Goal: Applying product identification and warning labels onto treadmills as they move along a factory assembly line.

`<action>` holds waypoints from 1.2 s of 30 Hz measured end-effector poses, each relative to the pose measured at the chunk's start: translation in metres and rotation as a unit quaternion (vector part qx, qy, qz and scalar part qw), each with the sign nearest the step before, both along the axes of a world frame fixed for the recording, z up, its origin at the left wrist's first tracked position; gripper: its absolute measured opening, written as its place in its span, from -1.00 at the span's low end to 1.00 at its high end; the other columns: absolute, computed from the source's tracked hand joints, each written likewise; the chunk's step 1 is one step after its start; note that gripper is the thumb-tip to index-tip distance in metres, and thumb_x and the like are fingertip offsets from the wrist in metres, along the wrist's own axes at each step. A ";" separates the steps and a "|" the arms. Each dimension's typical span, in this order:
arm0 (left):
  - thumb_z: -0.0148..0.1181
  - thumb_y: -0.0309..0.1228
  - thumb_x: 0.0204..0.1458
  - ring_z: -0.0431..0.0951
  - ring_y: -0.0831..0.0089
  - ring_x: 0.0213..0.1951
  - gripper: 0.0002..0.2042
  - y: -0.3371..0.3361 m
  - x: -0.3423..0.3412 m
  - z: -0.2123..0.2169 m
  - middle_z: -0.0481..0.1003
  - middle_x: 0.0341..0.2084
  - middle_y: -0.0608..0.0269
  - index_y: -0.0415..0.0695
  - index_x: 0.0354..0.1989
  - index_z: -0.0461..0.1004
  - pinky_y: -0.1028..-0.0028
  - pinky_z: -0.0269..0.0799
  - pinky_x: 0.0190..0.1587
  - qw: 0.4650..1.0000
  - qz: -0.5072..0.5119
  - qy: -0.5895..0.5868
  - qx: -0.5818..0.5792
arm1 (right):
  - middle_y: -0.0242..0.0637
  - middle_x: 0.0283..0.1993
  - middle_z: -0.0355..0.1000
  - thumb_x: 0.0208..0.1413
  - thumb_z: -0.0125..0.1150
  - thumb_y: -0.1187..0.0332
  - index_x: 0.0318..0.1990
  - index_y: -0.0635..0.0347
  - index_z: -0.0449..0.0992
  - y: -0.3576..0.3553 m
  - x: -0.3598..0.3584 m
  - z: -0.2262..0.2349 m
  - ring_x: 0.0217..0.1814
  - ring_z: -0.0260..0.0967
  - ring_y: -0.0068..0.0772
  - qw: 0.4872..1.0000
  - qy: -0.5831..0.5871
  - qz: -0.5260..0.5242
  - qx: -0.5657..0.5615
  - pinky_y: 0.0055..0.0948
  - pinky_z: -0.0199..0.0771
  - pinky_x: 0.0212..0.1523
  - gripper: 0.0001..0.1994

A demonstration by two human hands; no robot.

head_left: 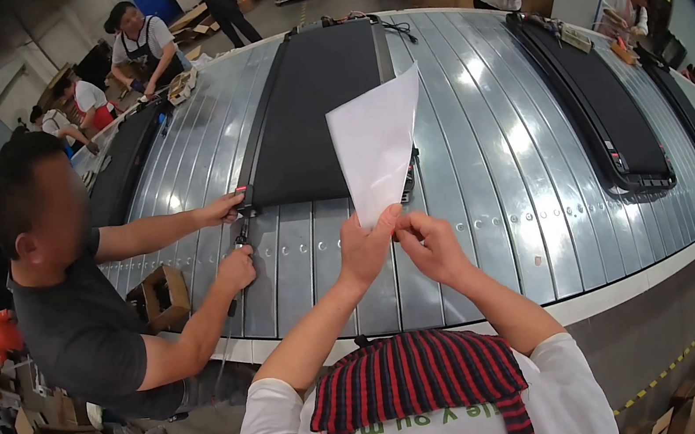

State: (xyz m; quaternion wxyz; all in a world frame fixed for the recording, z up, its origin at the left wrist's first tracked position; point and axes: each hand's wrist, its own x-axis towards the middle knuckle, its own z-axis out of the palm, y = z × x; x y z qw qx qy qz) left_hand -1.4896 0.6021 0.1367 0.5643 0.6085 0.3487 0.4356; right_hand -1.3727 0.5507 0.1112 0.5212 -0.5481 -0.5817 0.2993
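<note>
My left hand (364, 248) is closed on the lower end of a glossy white sheet (378, 137), which stands up from my grip with its upper corner tilted right. Close beside it, my right hand (432, 246) is pinched, its fingertips meeting my left thumb by the sheet's lower edge. What those fingertips hold is too small to make out. Beyond the sheet, a flat black treadmill (311, 115) lies lengthwise on the metal slatted conveyor (473, 288), and the sheet covers part of its right edge.
At my left, a co-worker (77, 282) reaches to the treadmill's near left corner, holding a dark tool (242, 236). An open cardboard box (162, 298) sits by that person's arm. Another treadmill (594, 107) lies on the right. Several people work along the far side.
</note>
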 end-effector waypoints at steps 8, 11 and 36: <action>0.10 -0.21 -0.04 0.40 0.64 -0.53 -0.69 0.000 -0.020 -0.003 0.45 -0.63 0.33 -0.29 -0.44 0.49 0.57 0.32 -0.50 0.994 0.077 0.069 -0.034 | -0.10 -0.52 0.39 -0.05 0.05 0.42 -0.43 0.32 0.34 0.007 -0.017 0.013 -0.54 0.38 -0.33 0.998 -0.015 0.052 -0.013 -0.44 0.33 -0.52 -0.88; 0.12 -0.15 -0.08 0.43 0.62 -0.59 -0.63 -0.004 -0.025 -0.018 0.44 -0.72 0.28 -0.30 -0.52 0.50 0.52 0.32 -0.56 0.984 0.111 0.133 -0.034 | -0.07 -0.52 0.39 -0.05 0.04 0.35 -0.42 0.32 0.33 0.009 -0.019 -0.004 -0.50 0.39 -0.14 0.997 -0.060 0.050 -0.025 -0.35 0.35 -0.49 -0.82; 0.12 -0.21 -0.08 0.54 0.35 -0.39 -0.68 0.016 -0.071 -0.071 0.51 -0.53 0.03 -0.26 -0.33 0.48 0.45 0.38 -0.40 0.992 0.064 0.111 -0.022 | -0.16 -0.59 0.40 -0.04 0.08 0.38 -0.43 0.30 0.41 0.011 -0.061 -0.015 -0.57 0.39 -0.32 0.976 -0.213 0.031 -0.042 -0.44 0.35 -0.52 -0.86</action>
